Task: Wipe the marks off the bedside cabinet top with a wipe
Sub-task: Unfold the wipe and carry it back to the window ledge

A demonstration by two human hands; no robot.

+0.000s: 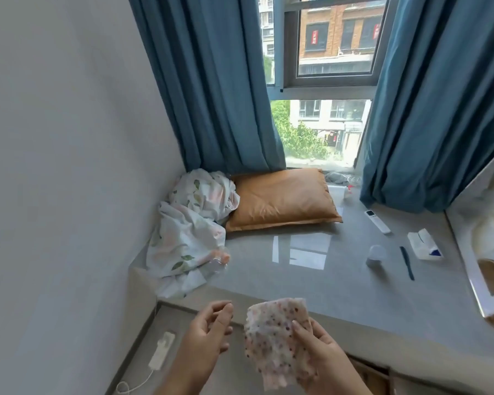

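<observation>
Low in the view, near the person's body, the right hand holds the wipe, thumb pressed on its front face and fingers closed behind it. The wipe is a pale sheet with small dark dots; it hangs loose, its long side running roughly up and down, with the bottom edge drooping free. The left hand floats just beside the wipe, apart from it, fingers loosely curled with thumb and forefinger close together, pinching nothing.

Which surface counts as the cabinet top is not certain. The likeliest seems to be the lower grey top directly under the left hand, tucked against the wall, with a white power strip and its cord lying on it. It lies down and to the left of the wipe, so the right hand must cross leftward and lower, or pass the wipe to the left hand, which is nearer. No marks can be made out on it from here.

Beyond the hands stretches the higher grey ledge, carrying a floral sheet, a tan pillow, a remote and a tissue pack. Wiping has not yet begun; the wipe touches no surface.
</observation>
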